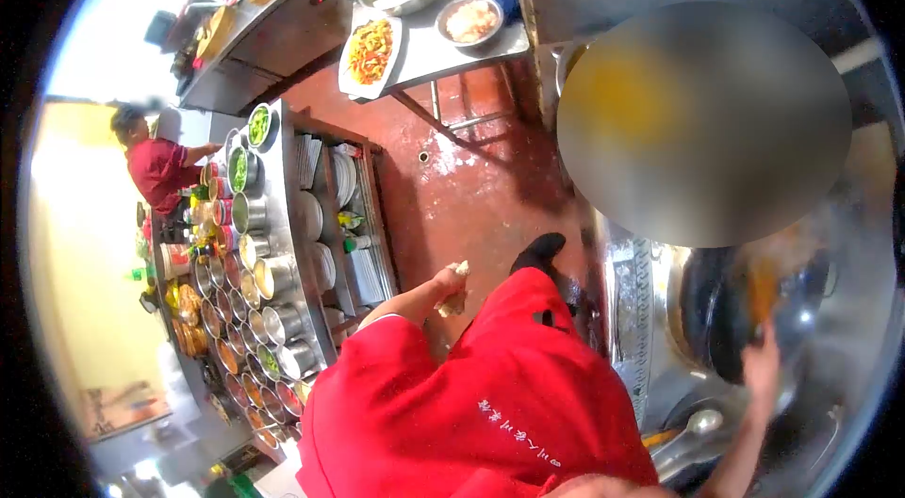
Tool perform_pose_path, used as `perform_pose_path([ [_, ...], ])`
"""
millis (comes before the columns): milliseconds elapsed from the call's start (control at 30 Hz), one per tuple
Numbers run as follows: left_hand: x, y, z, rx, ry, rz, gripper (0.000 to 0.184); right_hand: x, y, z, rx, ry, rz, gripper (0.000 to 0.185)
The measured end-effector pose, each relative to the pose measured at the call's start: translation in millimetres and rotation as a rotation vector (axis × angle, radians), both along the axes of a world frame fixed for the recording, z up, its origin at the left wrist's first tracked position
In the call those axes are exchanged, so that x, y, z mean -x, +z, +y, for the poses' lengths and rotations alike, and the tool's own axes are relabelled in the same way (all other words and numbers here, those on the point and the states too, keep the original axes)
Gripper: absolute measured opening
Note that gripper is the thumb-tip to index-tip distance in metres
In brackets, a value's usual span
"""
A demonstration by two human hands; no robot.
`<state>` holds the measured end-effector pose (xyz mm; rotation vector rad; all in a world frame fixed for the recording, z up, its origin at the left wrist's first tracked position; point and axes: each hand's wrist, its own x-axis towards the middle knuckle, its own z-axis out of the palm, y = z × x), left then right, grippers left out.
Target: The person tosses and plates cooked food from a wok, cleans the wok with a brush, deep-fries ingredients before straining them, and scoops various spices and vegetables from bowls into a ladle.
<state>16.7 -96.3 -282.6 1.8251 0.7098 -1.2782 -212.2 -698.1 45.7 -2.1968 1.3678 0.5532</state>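
My left hand (449, 285) is closed around a crumpled whitish cloth (461, 268), low beside my red clothing. On the right, my right hand (762, 368) grips the dark handle end of an orange-brown brush-like tool (762, 289). Motion smears this tool, so its exact kind is unclear. It reaches over a dark wok (714, 319) set in the metal stove. A metal ladle (702, 421) rests nearer to me, below the wok.
A grey-yellow blur hides the upper right. Ahead, a table (429, 71) bears a plate of sliced vegetables (370, 53) and bowls. To the left, a counter (283, 173) holds several metal containers above shelved plates (341, 179). Another person (158, 163) stands beyond it.
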Motion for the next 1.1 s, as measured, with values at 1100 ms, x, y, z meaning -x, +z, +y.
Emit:
perform_pose_path([
  [1100, -7.3, -39.7, 29.3, -0.072, -0.308, -0.182, 0.025, 43.0, 12.9, -32.6, -0.256, 0.169, -0.062, 0.081],
])
